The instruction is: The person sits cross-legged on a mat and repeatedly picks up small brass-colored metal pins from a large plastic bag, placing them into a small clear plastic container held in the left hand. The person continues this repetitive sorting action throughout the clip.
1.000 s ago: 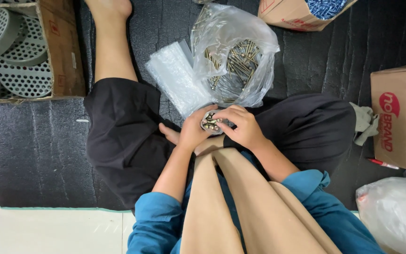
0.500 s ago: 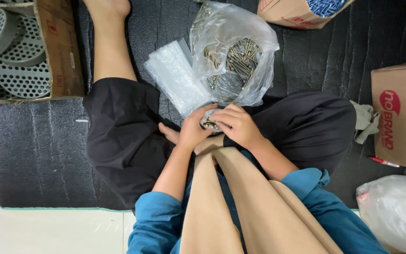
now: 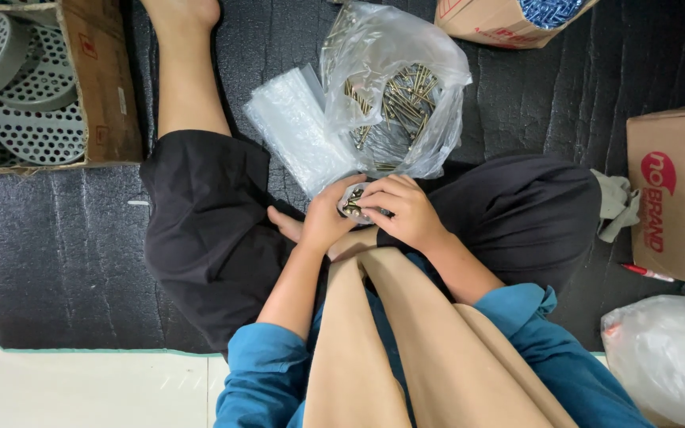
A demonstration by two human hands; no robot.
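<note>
I sit cross-legged on a black mat. My left hand [image 3: 323, 222] and my right hand [image 3: 402, 210] meet over my lap, both closed around a small clear pouch of brass-coloured screws [image 3: 352, 202]. Just beyond my fingers lies a big clear plastic bag [image 3: 394, 87] holding several loose brass screws. A stack of small empty clear pouches [image 3: 299, 131] lies to its left, touching it. Most of the held pouch is hidden by my fingers.
A cardboard box of grey perforated round parts [image 3: 33, 87] stands at the far left. Another cardboard box [image 3: 663, 198] sits at the right edge, a box with blue pieces [image 3: 517, 16] at the top, a white plastic bag [image 3: 667, 361] at bottom right, a red pen [image 3: 645, 273] beside it.
My hands have stayed over my lap on the small pouch; only the fingers have shifted slightly. Nothing else has moved.
</note>
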